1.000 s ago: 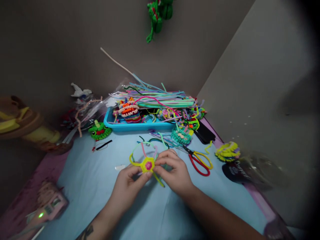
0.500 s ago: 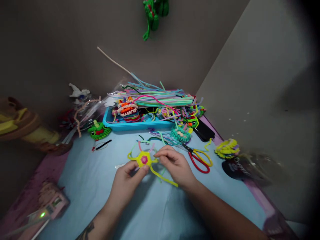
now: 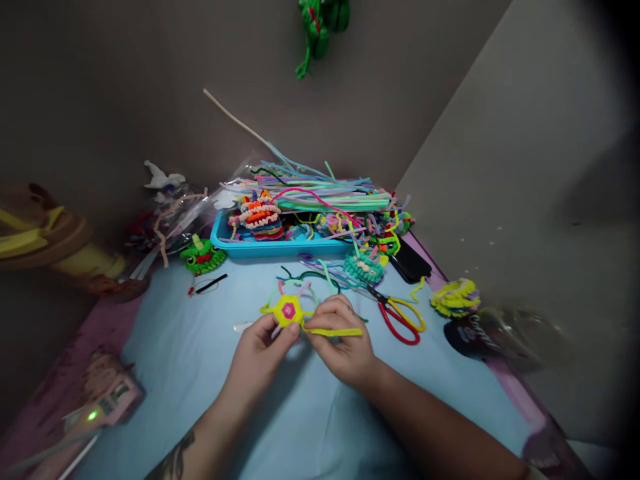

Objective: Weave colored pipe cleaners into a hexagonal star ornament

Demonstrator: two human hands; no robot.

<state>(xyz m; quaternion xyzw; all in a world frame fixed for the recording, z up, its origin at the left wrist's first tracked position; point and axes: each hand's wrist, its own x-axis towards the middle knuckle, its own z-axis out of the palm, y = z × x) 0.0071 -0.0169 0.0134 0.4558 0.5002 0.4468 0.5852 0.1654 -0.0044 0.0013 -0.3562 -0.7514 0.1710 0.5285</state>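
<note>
Two hands at work above a pale blue cloth (image 3: 195, 347), seen by a bystander; clock directions are read from the held piece, twelve pointing away from the person. The left hand (image 3: 260, 350), at seven o'clock, has thumb and forefinger clamped on the lower edge of the yellow-and-pink piece (image 3: 287, 307). The right hand (image 3: 350, 350), at four o'clock, has its fingertips together, seemingly pinching the yellow strand (image 3: 336, 332) near its root. The piece hangs between the hands, clear of the cloth; it should prove light, soft-surfaced and bendable, unlikely to slip or break, though hard squeezing might distort it. Its rim offers the best hold; the strand is best taken close to the root.

Counts, by descending size: one blue tray (image 3: 290, 249) at twelve, its heaped strips (image 3: 330, 187) too overlapped to number; one clear cup with a dark band (image 3: 480, 337), just past three; one pink device (image 3: 120, 398) at eight; one pair of scissors (image 3: 384, 301) at three; two green hanging figures (image 3: 314, 30) at twelve; one yellow bundle (image 3: 455, 298) at three; one green creature (image 3: 203, 257) at ten; one teal creature (image 3: 364, 267) at two.
</note>
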